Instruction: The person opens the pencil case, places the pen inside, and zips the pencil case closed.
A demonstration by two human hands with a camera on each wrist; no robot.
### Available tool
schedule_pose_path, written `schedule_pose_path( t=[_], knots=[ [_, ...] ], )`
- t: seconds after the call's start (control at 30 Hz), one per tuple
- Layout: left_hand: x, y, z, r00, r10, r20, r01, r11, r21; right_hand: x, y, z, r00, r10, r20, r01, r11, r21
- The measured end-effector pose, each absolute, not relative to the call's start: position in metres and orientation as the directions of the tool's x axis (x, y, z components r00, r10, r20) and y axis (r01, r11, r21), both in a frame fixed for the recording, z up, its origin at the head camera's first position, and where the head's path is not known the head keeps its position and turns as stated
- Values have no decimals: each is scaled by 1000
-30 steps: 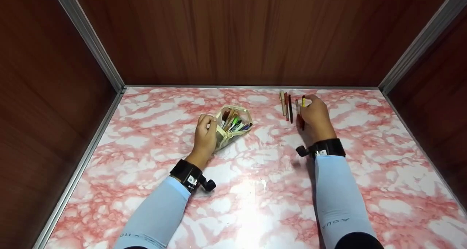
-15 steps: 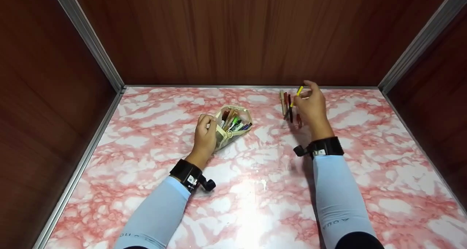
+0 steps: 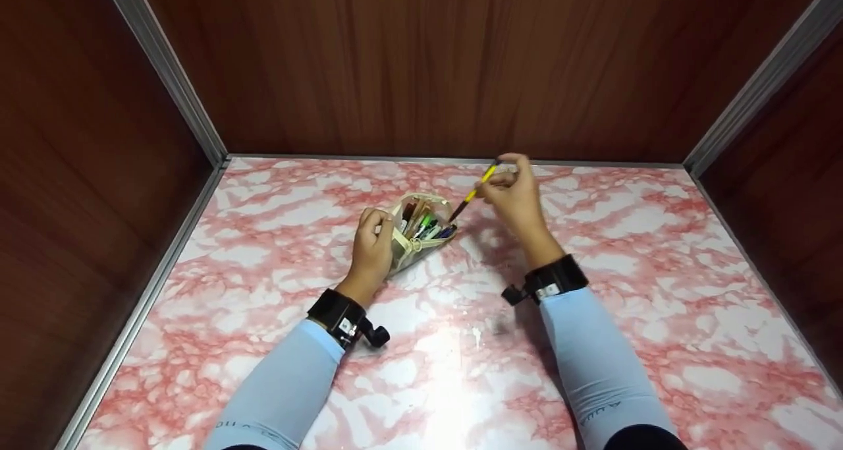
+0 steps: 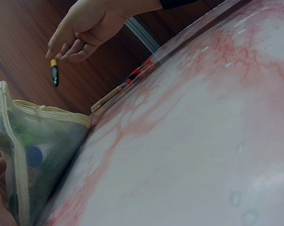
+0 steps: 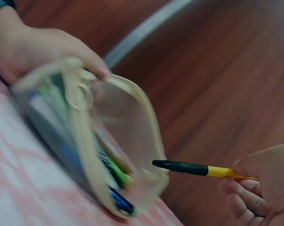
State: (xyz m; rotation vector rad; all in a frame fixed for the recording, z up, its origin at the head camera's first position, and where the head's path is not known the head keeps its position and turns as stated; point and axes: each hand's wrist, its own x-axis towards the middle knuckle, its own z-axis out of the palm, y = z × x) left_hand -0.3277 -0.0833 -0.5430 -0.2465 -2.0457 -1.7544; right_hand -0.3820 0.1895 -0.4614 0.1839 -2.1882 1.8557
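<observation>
A see-through mesh pencil pouch (image 3: 409,257) with cream edging leans on the table, its mouth spread wide. Several pens and markers (image 3: 425,223) lie inside, one with a bright green part. My left hand (image 3: 373,242) grips the pouch at its left rim. Between thumb and fingers, my right hand (image 3: 517,199) pinches a yellow and black pen (image 5: 182,166). The pen slants with its black end down toward the pouch's right rim, raised above the table. In the right wrist view that black end overlaps the far rim of the opening.
Loose pens remain on the table, hidden behind the right hand in the head view; the left wrist view shows a beige pen (image 4: 106,99) and a red and black one (image 4: 136,73). Brown wood-look panels (image 3: 421,68) wall in the pink-marbled table (image 3: 263,371).
My right hand has picked up the yellow and black pen from the row at the back right and carried it left to the pouch. My left hand stays on the pouch.
</observation>
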Motion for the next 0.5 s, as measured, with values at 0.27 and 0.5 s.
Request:
schedule_pose_path(
  t=[0.27,0.5],
  knots=[
    [-327,-84,-543,-889,-141,437,410,185,893,-373,156,-477,-969,15,248,-240,198,-950],
    [-327,-83,-544,-889,-142,436,411,174,895,-364,137,-484,-988,-72,136,-142,74,-987]
  ],
)
